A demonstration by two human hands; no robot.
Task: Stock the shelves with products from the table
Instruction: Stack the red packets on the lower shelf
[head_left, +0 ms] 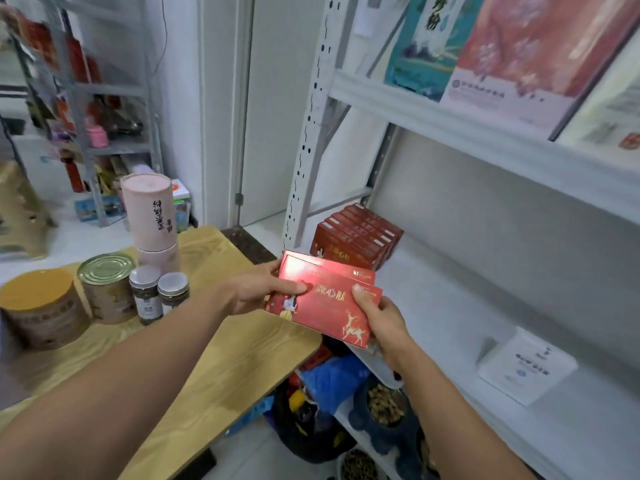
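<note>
Both hands hold a small stack of flat red boxes (325, 303) with gold lettering and a deer, just in front of the white shelf (450, 323). My left hand (256, 289) grips the stack's left end, thumb on top. My right hand (377, 317) grips its right end, thumb pressed on the top box. A row of matching red boxes (356, 237) stands at the shelf's back left corner. On the wooden table (221, 358) to the left stand two pink tubes (149, 209), two large tins (107, 289) and two small jars (159, 292).
A white box (526, 365) lies on the shelf to the right. The upper shelf (450, 119) carries large flat packages. Bags and bowls of dried goods (384, 407) crowd the floor below. Another metal rack (86, 98) stands far left.
</note>
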